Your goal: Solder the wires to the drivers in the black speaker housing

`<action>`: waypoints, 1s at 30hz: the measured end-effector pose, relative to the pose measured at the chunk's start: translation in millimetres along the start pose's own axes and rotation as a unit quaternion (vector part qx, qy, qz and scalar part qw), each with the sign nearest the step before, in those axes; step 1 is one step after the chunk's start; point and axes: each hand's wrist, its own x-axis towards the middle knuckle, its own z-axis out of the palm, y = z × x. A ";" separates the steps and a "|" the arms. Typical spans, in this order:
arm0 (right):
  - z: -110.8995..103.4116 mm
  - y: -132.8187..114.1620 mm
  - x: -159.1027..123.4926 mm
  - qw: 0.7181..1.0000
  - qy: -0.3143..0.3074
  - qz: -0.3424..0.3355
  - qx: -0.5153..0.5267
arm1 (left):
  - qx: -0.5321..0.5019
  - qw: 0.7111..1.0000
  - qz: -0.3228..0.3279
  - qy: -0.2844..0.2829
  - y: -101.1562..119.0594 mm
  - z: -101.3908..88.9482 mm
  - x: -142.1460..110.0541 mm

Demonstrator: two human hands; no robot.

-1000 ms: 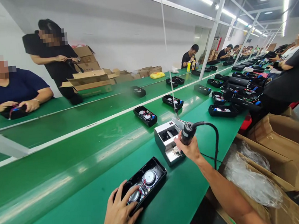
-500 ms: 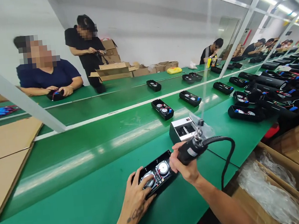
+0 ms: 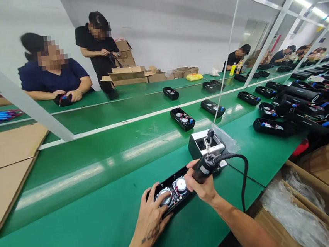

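Gripping the left end of a long, open, black plastic housing [image 3: 180, 208] on the smooth green table [image 3: 104, 226] with the left hand [image 3: 152, 214], fingers bent over the far rim and onto a round silver metal speaker [image 3: 164, 197], thumb against the near wall. Closed around a thick black cylindrical power tool [image 3: 204, 169] with the right hand [image 3: 201, 184], at the housing's right end. Probably pointing down into the housing there, but with the tip hidden behind the hand. Trailing from the tool, a ribbed black cable [image 3: 246, 170].

Compared with one second ago, brought over from above the silver-topped black box [image 3: 195, 145] to the housing; at the left hand, no clear change of grip.

Partly behind the tool, the same box, with a crinkled clear plastic bag [image 3: 229, 139] beside it. At right, brown cardboard cartons [image 3: 322, 166] with wrinkled clear film [image 3: 297, 207]. Farther off, similar open housings [image 3: 183, 120] on the glossy green belt, a slanting white metal post [image 3: 23, 96], and two people [image 3: 57, 81] across the line.
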 end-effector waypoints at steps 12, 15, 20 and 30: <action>-3.6 10.3 -13.8 0.994 -0.009 -0.030 -0.104 | -0.004 1.000 0.007 -0.019 1.0 -7.5 1.2; 0.1 11.6 -14.3 0.987 -0.012 -0.060 -0.149 | -0.009 1.000 0.005 -0.009 1.5 -8.3 2.1; 3.0 7.3 -9.9 0.997 -0.005 -0.025 -0.066 | -0.015 1.000 0.017 0.021 -1.0 -9.5 7.9; -101.3 -47.9 42.2 0.931 0.284 -0.124 -0.193 | -0.020 0.999 0.030 0.027 -4.5 -12.4 11.8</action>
